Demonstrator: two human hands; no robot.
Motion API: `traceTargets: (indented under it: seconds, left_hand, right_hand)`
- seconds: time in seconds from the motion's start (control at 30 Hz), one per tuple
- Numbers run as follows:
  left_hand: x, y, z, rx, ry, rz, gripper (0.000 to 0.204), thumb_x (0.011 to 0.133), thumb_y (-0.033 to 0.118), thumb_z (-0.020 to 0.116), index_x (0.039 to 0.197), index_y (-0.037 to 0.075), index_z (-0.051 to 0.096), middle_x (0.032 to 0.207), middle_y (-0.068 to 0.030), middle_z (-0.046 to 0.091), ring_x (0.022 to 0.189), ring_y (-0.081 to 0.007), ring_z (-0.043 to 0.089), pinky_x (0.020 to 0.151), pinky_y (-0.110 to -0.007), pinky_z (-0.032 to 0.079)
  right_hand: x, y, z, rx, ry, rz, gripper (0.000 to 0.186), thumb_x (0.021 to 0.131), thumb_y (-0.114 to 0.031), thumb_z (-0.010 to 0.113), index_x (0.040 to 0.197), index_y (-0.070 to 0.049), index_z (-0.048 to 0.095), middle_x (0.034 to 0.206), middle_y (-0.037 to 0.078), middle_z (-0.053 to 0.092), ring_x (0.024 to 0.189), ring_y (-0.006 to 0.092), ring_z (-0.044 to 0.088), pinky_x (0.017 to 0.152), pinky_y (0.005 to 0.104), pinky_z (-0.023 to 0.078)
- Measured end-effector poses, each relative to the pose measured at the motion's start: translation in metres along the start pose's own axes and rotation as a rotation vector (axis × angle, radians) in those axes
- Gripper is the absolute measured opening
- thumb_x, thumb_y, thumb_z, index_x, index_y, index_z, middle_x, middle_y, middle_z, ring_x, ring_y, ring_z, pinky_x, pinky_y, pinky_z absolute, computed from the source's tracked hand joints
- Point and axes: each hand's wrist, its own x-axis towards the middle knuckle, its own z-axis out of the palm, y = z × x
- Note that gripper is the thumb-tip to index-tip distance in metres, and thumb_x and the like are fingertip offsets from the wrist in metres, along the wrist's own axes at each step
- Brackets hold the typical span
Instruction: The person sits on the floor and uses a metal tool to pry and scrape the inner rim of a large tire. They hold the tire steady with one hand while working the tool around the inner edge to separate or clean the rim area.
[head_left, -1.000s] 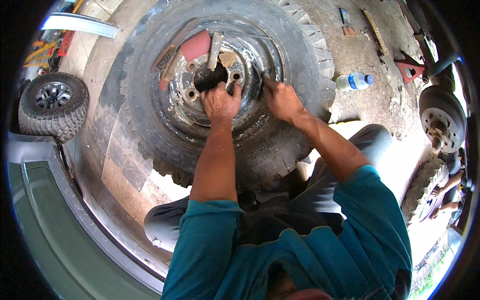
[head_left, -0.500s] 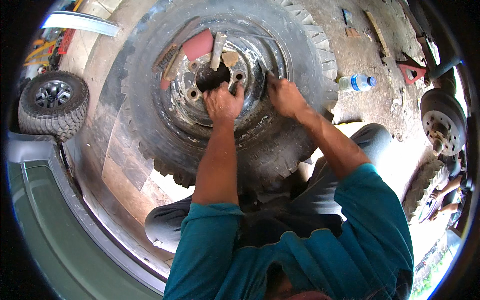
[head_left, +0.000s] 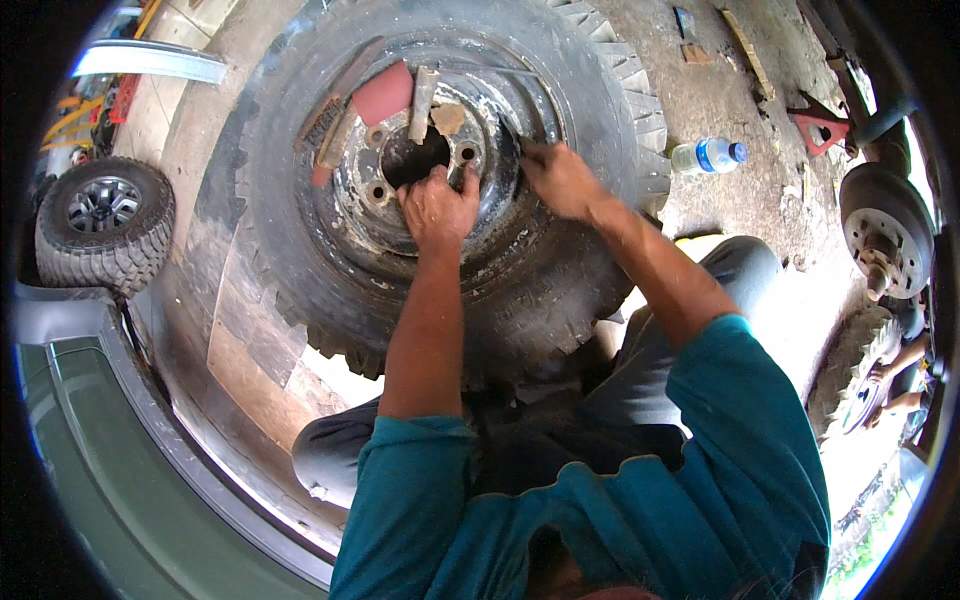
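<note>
A large worn tire (head_left: 310, 250) lies flat before me around a steel rim (head_left: 365, 220) with flaking paint. My left hand (head_left: 439, 210) grips the edge of the rim's centre hole, fingers curled over it beside the bolt holes. My right hand (head_left: 563, 180) is closed on a thin dark tool (head_left: 514, 134) held against the rim's inner right side; its shape is hard to make out. On the upper part lie a red sandpaper piece (head_left: 385, 92), a dark brush (head_left: 318, 122), worn strips (head_left: 422, 105) and a brown scrap (head_left: 447, 118).
A plastic bottle (head_left: 708, 156) lies right. A spare wheel (head_left: 104, 225) and green car panel (head_left: 120, 480) are left. A bare brake disc (head_left: 885, 235), red triangular metal piece (head_left: 818, 130) and another person's hands (head_left: 895, 385) at a tire (head_left: 840, 395) are at the right edge.
My right hand has shifted slightly up and left along the rim with the tool. My left hand stays at the centre hole.
</note>
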Motion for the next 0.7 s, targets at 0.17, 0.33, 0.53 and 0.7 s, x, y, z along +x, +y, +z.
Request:
traceTargets:
  seconds: [0.17, 0.33, 0.53, 0.7]
  left_hand:
    - [-0.002, -0.002, 0.002, -0.014, 0.056, 0.031, 0.056, 0.093, 0.053, 0.057, 0.095, -0.001, 0.072, 0.086, -0.0296, 0.071, 0.091, -0.0458, 0.067, 0.099, -0.049, 0.042]
    - [-0.001, 0.003, -0.005, -0.021, 0.015, 0.033, 0.055, 0.094, 0.051, 0.056, 0.095, -0.002, 0.071, 0.088, -0.0296, 0.071, 0.091, -0.0461, 0.067, 0.099, -0.05, 0.041]
    - [0.0, 0.0, -0.002, 0.016, 0.006, 0.04, 0.055, 0.094, 0.05, 0.057, 0.098, -0.003, 0.072, 0.09, -0.0289, 0.071, 0.091, -0.0456, 0.067, 0.098, -0.049, 0.042]
    - [0.002, -0.004, 0.002, -0.006, 0.073, 0.061, 0.054, 0.093, 0.049, 0.058, 0.096, -0.003, 0.071, 0.087, -0.0283, 0.071, 0.09, -0.0444, 0.067, 0.099, -0.05, 0.042]
  right_hand:
    - [0.003, 0.007, 0.002, 0.031, 0.028, -0.03, 0.034, 0.097, -0.022, 0.051, 0.108, 0.006, 0.066, 0.105, 0.034, 0.066, 0.107, 0.0487, 0.062, 0.096, 0.0519, 0.049]
    - [0.02, 0.018, 0.0, 0.029, 0.006, -0.107, 0.03, 0.094, -0.019, 0.051, 0.104, 0.005, 0.066, 0.102, 0.034, 0.066, 0.101, 0.0507, 0.063, 0.089, 0.0528, 0.051]
    - [0.009, 0.014, 0.001, -0.001, -0.017, -0.134, 0.031, 0.094, -0.019, 0.051, 0.111, 0.004, 0.065, 0.105, 0.034, 0.066, 0.101, 0.0496, 0.064, 0.091, 0.0522, 0.052]
    - [-0.013, -0.005, 0.005, -0.082, 0.001, 0.027, 0.031, 0.095, -0.018, 0.051, 0.116, 0.002, 0.064, 0.105, 0.033, 0.067, 0.1, 0.0482, 0.066, 0.092, 0.0536, 0.052]
